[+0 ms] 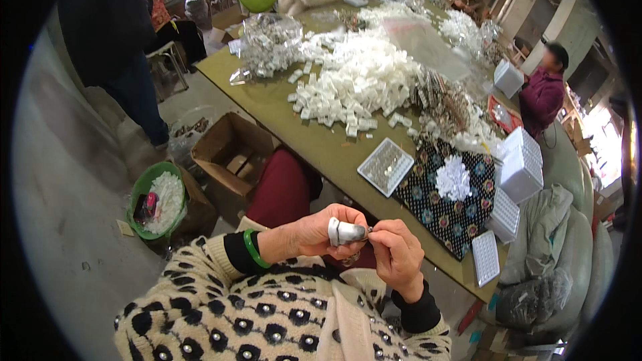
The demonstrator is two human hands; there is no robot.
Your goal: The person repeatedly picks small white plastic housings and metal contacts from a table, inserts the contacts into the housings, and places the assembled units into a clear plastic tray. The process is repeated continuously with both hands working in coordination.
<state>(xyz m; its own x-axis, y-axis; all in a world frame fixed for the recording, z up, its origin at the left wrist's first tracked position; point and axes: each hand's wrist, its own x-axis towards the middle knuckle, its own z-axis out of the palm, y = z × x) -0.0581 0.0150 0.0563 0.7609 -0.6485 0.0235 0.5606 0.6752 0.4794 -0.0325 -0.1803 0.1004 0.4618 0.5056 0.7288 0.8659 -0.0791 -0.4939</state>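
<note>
My left hand is closed in front of my body, above my lap, with a green bangle at its wrist. A white wrapping with a grey, worn-looking tip covers its thumb. Against that tip my right hand pinches, its thumb and forefinger pressed together. Something tiny and dark shows between the two hands, too small to name. Beyond them, on the table edge, lies a white shallow tray filled with small shiny pieces.
A dark patterned cloth with white pieces covers the table's near right. White gridded trays are stacked beside it. A heap of small white parts fills the table's middle. Left are a cardboard box and a green basin. Other people are around.
</note>
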